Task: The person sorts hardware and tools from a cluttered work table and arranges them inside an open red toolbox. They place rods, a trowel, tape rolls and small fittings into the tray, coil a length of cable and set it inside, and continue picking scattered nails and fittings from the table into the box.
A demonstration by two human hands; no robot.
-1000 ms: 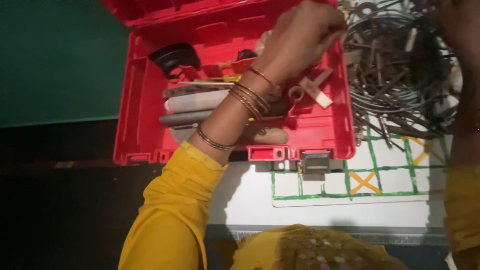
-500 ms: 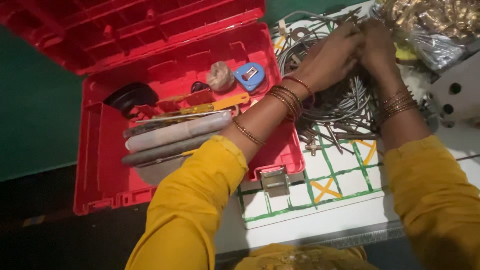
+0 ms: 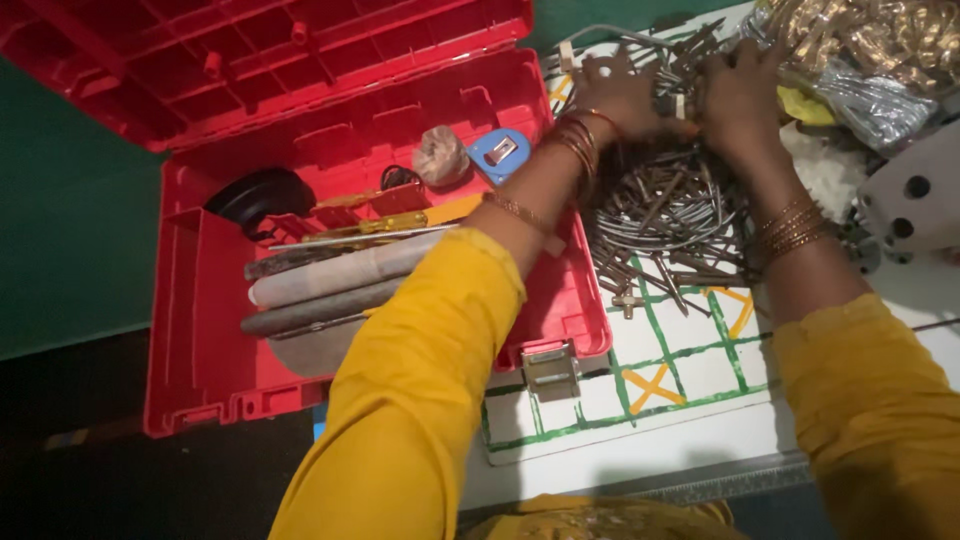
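Hands, left [image 3: 622, 95] and right [image 3: 738, 100], grip spread flat on nail pile [image 3: 665, 205] beside toolbox [image 3: 200, 370] edge

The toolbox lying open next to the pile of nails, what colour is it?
The toolbox is bright red, lid and tray alike, seen best in the head view.

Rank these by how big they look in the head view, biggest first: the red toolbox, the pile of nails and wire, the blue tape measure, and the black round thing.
1. red toolbox
2. pile of nails and wire
3. black round thing
4. blue tape measure

The black round thing sits partly hidden, so its lead over the tape measure is modest.
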